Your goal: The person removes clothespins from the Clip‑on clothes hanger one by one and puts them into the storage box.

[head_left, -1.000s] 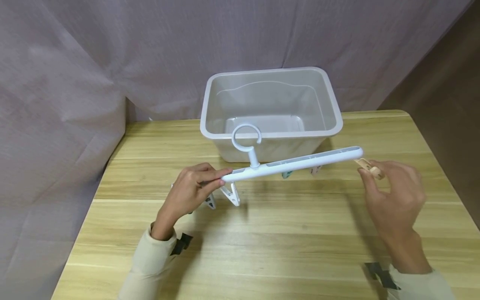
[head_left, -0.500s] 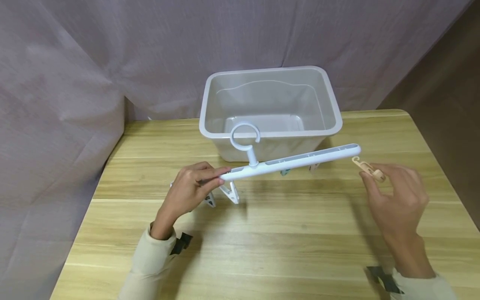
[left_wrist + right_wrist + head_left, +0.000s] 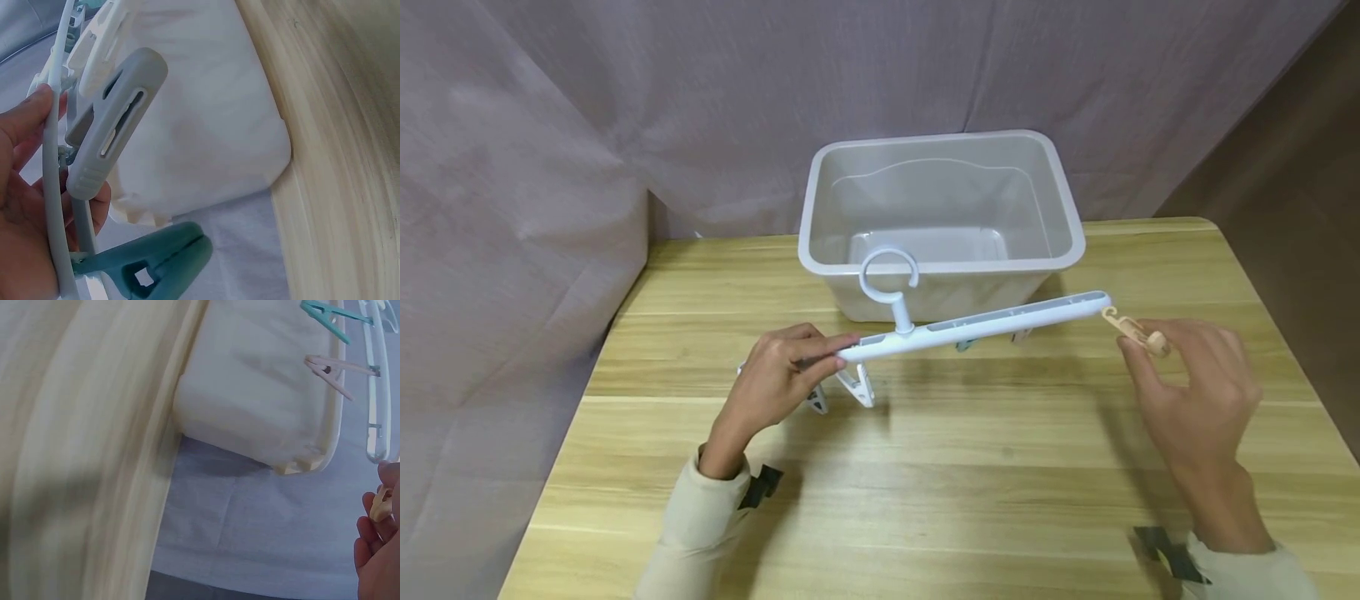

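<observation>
My left hand grips the left part of a white clip hanger, its round hook pointing up and its bar slanting up to the right. Below the bar, in the left wrist view, hang a dark green clothespin, a grey clothespin and a white clothespin. Farther along the bar are a teal clothespin and a pale pink clothespin. Between thumb and fingers, my right hand pinches a cream clothespin, whose small hook sits right at the bar's right end.
A light grey plastic bin stands at the back of the wooden table, just behind the hanger. A greyish curtain hangs behind and to the left of the table.
The cream clothespin drew back from the hanger's right end, showing its hook, and now sits close to that end again. The hanger has shifted slightly left.
</observation>
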Tool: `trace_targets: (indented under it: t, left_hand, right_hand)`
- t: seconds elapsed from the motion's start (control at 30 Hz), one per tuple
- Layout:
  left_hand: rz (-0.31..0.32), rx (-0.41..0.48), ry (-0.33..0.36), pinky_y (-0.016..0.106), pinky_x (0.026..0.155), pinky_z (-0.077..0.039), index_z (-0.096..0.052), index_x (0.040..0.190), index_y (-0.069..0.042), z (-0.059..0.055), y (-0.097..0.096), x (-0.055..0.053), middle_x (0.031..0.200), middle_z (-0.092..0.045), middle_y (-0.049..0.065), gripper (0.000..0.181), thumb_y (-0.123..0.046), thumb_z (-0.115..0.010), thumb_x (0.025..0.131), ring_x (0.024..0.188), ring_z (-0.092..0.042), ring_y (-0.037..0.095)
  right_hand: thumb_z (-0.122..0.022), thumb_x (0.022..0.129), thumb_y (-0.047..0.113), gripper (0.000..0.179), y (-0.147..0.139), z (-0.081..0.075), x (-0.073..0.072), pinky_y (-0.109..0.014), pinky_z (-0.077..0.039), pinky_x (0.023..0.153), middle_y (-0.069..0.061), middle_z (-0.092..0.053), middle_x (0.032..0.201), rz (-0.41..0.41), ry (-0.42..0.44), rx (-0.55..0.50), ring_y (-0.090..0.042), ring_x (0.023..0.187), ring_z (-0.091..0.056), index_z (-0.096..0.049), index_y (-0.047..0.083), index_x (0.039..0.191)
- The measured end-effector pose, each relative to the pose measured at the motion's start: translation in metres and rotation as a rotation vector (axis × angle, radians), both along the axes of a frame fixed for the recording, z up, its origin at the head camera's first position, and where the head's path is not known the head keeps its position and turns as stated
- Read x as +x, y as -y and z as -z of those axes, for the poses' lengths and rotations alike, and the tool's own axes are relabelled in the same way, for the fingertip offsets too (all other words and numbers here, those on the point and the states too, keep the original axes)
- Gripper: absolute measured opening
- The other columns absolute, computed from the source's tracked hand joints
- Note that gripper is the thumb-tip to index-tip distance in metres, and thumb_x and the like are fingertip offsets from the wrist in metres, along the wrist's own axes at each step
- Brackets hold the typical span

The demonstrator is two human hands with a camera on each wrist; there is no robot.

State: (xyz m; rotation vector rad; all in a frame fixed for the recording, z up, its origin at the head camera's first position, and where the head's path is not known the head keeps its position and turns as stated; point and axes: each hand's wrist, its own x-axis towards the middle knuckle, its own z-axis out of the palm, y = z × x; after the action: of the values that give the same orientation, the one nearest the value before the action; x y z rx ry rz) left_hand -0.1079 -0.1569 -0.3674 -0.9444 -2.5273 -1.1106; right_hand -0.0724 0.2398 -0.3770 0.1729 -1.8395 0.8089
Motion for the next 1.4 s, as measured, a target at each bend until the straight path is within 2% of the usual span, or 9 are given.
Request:
trace_targets:
  t: [0.23,0.53,0.87,0.93,1.1,1.17,1.3,1.4]
  left_hand:
    - [-0.001,-0.014,-0.003,0.026,0.049,-0.039,-0.077,0.117,-0.013,0.001,0.002,-0.001,0.078,-0.064,-0.006,0.03,-0.011,-0.079,0.086,0.058,-0.046,0.007]
    - [-0.004,-0.013,-0.002,0.026,0.048,-0.038,-0.077,0.117,-0.013,0.001,0.004,0.0,0.079,-0.065,-0.006,0.03,-0.012,-0.079,0.087,0.058,-0.045,0.006]
    - [0.001,-0.019,0.003,0.026,0.048,-0.038,-0.077,0.117,-0.015,0.001,0.007,0.001,0.081,-0.066,-0.005,0.031,-0.013,-0.08,0.086,0.058,-0.045,0.007]
    - [0.003,-0.019,0.004,0.026,0.048,-0.038,-0.077,0.117,-0.015,0.001,0.008,0.001,0.081,-0.066,-0.005,0.031,-0.012,-0.08,0.086,0.057,-0.045,0.007]
    - [0.001,-0.019,0.016,0.026,0.047,-0.037,-0.077,0.116,-0.015,0.002,0.009,0.001,0.081,-0.066,-0.006,0.031,-0.013,-0.08,0.086,0.056,-0.045,0.006]
    - [0.001,-0.02,0.019,0.026,0.047,-0.037,-0.077,0.116,-0.015,0.002,0.009,0.001,0.08,-0.065,-0.006,0.03,-0.013,-0.08,0.086,0.056,-0.045,0.006]
    - [-0.001,-0.026,0.013,0.026,0.047,-0.038,-0.077,0.116,-0.014,0.003,0.011,0.001,0.079,-0.064,-0.006,0.03,-0.013,-0.08,0.086,0.056,-0.044,0.006]
    - [-0.005,-0.026,0.01,0.026,0.048,-0.038,-0.077,0.116,-0.014,0.003,0.011,0.002,0.078,-0.064,-0.006,0.031,-0.013,-0.081,0.085,0.057,-0.043,0.006]
  right_hand:
    - [-0.08,0.082,0.021,0.033,-0.001,-0.011,-0.009,-0.015,-0.039,0.085,-0.026,-0.069,0.081,-0.022,0.047,0.008,-0.043,0.075,-0.056,-0.071,-0.011,0.082]
    - [-0.081,0.078,0.015,0.028,-0.001,-0.033,-0.034,-0.018,-0.035,0.085,-0.024,-0.07,0.087,-0.135,0.143,0.084,-0.04,0.083,-0.056,-0.073,-0.01,0.089]
    - [-0.086,0.074,0.004,0.027,0.006,-0.049,-0.047,-0.016,-0.031,0.081,-0.024,-0.07,0.09,-0.148,0.239,0.133,-0.039,0.085,-0.056,-0.071,-0.012,0.09]
    - [-0.086,0.073,0.002,0.026,0.008,-0.051,-0.05,-0.015,-0.031,0.081,-0.023,-0.071,0.09,-0.153,0.257,0.128,-0.034,0.086,-0.056,-0.072,-0.012,0.09]
    - [-0.088,0.069,-0.005,0.027,0.01,-0.053,-0.06,-0.015,-0.034,0.081,-0.019,-0.072,0.09,-0.169,0.296,0.091,-0.004,0.088,-0.052,-0.074,-0.01,0.092]
    - [-0.088,0.069,-0.007,0.028,0.011,-0.053,-0.064,-0.015,-0.034,0.081,-0.019,-0.072,0.091,-0.178,0.315,0.088,0.003,0.089,-0.049,-0.074,-0.01,0.093]
    - [-0.088,0.07,-0.008,0.03,0.012,-0.053,-0.074,-0.016,-0.033,0.079,-0.023,-0.072,0.093,-0.198,0.342,0.107,0.004,0.088,-0.047,-0.074,-0.01,0.096]
    - [-0.088,0.071,-0.007,0.028,0.011,-0.054,-0.083,-0.016,-0.033,0.078,-0.023,-0.071,0.092,-0.213,0.353,0.123,-0.004,0.086,-0.05,-0.074,-0.01,0.094]
